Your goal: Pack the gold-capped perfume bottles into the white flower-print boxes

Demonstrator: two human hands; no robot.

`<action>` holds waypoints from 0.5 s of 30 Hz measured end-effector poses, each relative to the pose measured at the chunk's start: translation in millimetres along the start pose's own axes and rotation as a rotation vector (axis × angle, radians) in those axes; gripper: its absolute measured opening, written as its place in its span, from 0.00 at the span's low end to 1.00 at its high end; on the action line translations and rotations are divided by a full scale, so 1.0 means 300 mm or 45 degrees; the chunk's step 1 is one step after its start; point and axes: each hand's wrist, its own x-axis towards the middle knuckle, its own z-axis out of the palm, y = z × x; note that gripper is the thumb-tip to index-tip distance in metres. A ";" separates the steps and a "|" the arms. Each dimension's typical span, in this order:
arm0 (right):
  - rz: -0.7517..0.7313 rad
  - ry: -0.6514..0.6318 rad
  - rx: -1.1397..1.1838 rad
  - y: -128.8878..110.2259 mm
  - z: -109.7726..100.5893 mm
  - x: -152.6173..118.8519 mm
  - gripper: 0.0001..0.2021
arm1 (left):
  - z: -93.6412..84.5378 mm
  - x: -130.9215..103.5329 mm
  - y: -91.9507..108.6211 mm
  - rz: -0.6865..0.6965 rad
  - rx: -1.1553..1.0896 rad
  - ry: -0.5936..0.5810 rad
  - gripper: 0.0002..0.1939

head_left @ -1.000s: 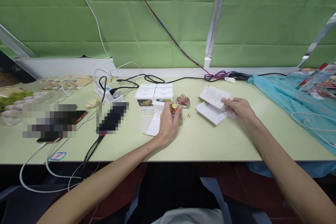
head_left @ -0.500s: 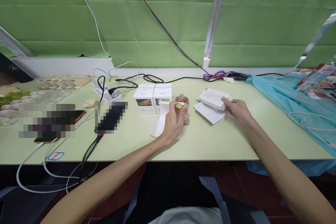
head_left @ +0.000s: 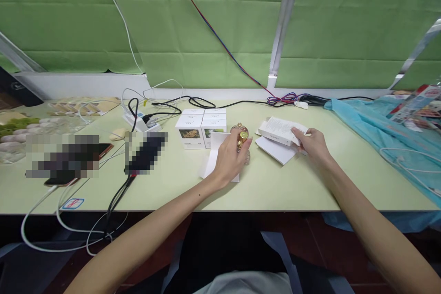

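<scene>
My left hand (head_left: 231, 156) is wrapped round a small glass bottle with a gold cap (head_left: 244, 135), beside other small glass pieces partly hidden by the fingers. Under and behind this hand lies an unfolded white paper (head_left: 209, 165). With thumb and fingers, my right hand (head_left: 312, 144) grips the right end of a flat white box (head_left: 280, 130) with fine print. Below that box, a white flat piece (head_left: 275, 149) rests on the table. White boxes with plant pictures (head_left: 192, 135) stand grouped left of the bottle.
Phones (head_left: 146, 154) with cables lie at the left, near a power strip (head_left: 141, 123) and egg-like items in trays (head_left: 31, 133). Blue plastic sheeting (head_left: 382, 133) covers the table's right end. Black cables run along the back edge.
My left hand has shifted slightly right with the gold-capped bottle. The flat box in my right hand has tilted, showing more of its front side.
</scene>
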 end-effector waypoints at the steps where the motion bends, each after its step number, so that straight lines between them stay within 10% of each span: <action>1: -0.019 0.002 -0.016 0.003 0.001 0.001 0.26 | -0.006 0.008 0.006 0.033 0.043 0.006 0.12; 15: -0.093 -0.066 -0.012 0.033 0.006 0.024 0.24 | -0.003 0.124 0.095 0.146 0.912 -0.402 0.08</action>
